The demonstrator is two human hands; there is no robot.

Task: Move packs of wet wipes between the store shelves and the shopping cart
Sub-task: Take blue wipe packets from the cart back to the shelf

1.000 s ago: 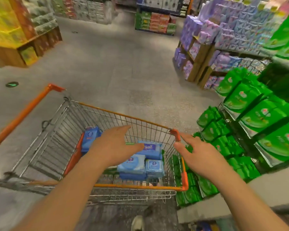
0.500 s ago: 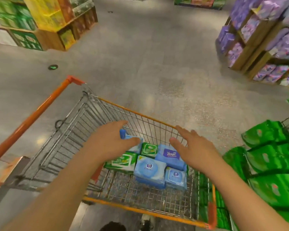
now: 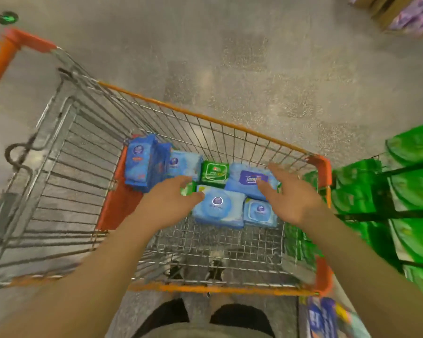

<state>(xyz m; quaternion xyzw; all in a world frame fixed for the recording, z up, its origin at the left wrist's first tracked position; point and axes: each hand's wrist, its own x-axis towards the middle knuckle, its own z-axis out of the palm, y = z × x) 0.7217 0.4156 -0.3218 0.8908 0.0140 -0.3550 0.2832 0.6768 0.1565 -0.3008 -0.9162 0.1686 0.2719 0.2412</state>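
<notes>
The wire shopping cart [image 3: 205, 117] with orange rims stands in front of me. Inside lie several wet wipe packs: a large light blue pack [image 3: 219, 211] in the middle, a smaller blue one [image 3: 260, 212] to its right, a blue and purple pack [image 3: 247, 178], a small green pack [image 3: 214, 172], and dark blue packs [image 3: 139, 162] upright at the left. My left hand [image 3: 174, 198] reaches into the cart, fingers spread above the large light blue pack's left edge. My right hand [image 3: 288, 191] hovers with spread fingers over the blue and purple pack. Neither holds anything.
Green wipe packs [image 3: 413, 191] fill shelves close on the right, beside the cart. Purple packs [image 3: 410, 15] sit on a wooden rack at the far right. The cart's orange handle [image 3: 0, 59] lies at the far left. Grey floor stretches beyond. My legs show below the cart.
My head has tilted down and the view closed in on the cart. Both hands have dropped lower into the basket, nearer the packs.
</notes>
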